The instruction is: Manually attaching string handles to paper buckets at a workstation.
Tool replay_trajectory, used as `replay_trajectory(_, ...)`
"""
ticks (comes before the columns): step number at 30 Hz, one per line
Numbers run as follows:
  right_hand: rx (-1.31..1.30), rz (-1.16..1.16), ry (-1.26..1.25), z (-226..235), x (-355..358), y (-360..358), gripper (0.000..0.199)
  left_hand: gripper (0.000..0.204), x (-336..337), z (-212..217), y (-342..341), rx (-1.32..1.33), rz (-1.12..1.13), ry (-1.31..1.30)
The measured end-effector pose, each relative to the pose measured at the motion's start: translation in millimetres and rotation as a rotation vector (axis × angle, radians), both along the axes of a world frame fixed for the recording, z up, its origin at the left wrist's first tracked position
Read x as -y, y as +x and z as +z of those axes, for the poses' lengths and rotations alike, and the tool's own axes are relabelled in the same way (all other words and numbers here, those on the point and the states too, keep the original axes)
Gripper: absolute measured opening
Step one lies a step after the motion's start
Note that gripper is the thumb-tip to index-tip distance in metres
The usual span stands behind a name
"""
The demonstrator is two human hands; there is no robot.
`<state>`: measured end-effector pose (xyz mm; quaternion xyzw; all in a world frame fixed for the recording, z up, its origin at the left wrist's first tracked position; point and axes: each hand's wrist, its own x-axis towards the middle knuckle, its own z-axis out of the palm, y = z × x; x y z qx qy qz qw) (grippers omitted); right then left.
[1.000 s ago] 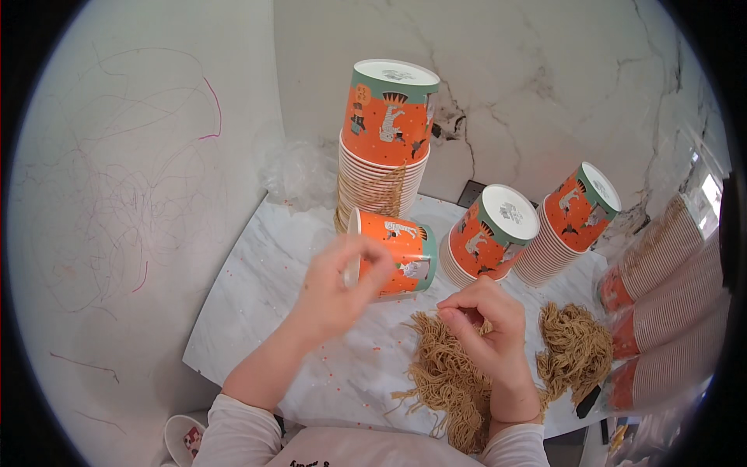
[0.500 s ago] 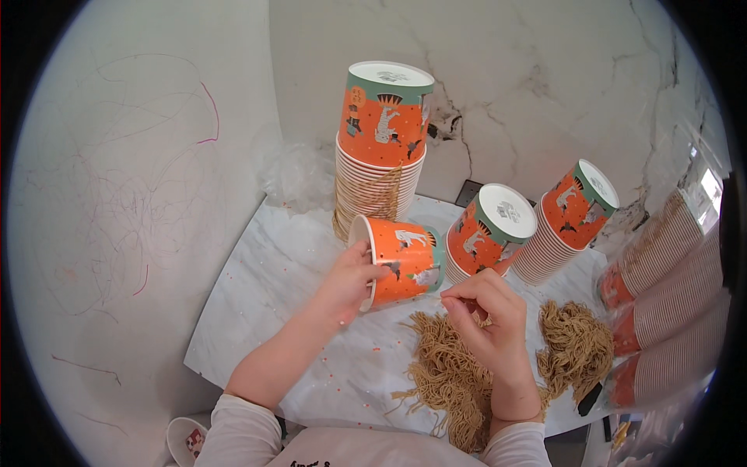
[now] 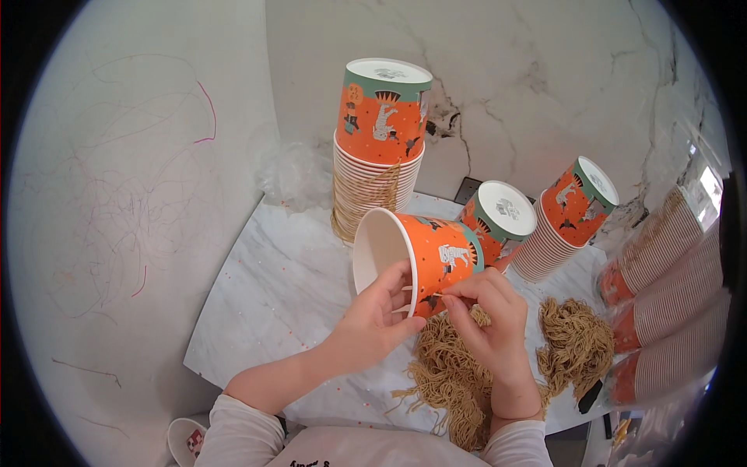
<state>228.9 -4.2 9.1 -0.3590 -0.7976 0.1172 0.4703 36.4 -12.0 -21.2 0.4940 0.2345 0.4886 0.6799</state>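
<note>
A large orange paper cup [image 3: 436, 261] with a green band lies tilted on its side, its white inside facing left. My left hand [image 3: 373, 323] grips its rim, with fingers inside the mouth and the thumb outside. My right hand [image 3: 494, 319] is closed in a pinch against the cup's lower side. A tiny pale tip shows at its fingertips, too small to name. Below that hand lies a tangled heap of tan string [image 3: 447, 381], with a second string bundle [image 3: 574, 346] to its right.
Upside-down cup stacks stand behind: a tall one [image 3: 385, 117] wrapped with string, a shorter one [image 3: 506, 210] and another [image 3: 580, 202]. Plastic-wrapped cups [image 3: 677, 303] lie at right on the marbled table [image 3: 249, 296]. A crumpled clear bag [image 3: 296, 175] sits by the wall.
My left hand has moved right, turning the cup so that its mouth faces more toward me and its side meets my right fingertips. My right hand has stayed nearly in place, still pinching.
</note>
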Motion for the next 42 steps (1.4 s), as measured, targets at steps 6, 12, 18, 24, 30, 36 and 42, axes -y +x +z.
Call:
replay_trajectory(6, 0.058, 0.001, 0.063, -1.6, 2.2, 1.6, 0.015, 0.068, 6.6, 2.1, 0.4, -0.066, -0.013, -0.013)
replay_trajectory(12, 0.149, -0.017, 0.107, -2.2, 4.2, 2.3, 0.017, 0.066, 12.1, 10.2, 0.7, -0.105, -0.008, -0.026)
replay_trajectory(18, 0.170, -0.034, 0.134, -2.3, 5.0, 2.2, 0.018, 0.068, 12.2, 4.7, 2.0, -0.102, -0.003, 0.003)
replay_trajectory(24, 0.187, -0.053, 0.146, -2.6, 4.9, 1.4, 0.018, 0.070, 12.5, 6.4, 0.9, -0.115, -0.013, -0.020)
replay_trajectory(30, 0.171, -0.066, 0.173, -2.9, 4.7, -0.1, 0.019, 0.049, 13.7, 1.3, 4.0, 0.001, 0.006, 0.026)
replay_trajectory(36, 0.180, -0.061, 0.183, -2.2, 7.0, 2.9, 0.019, 0.031, 6.9, 4.4, 1.7, -0.009, 0.038, -0.080)
replay_trajectory(42, 0.168, -0.061, 0.168, -1.0, 10.1, 2.6, 0.021, 0.025, -0.2, -4.9, -0.5, 0.100, -0.011, -0.131)
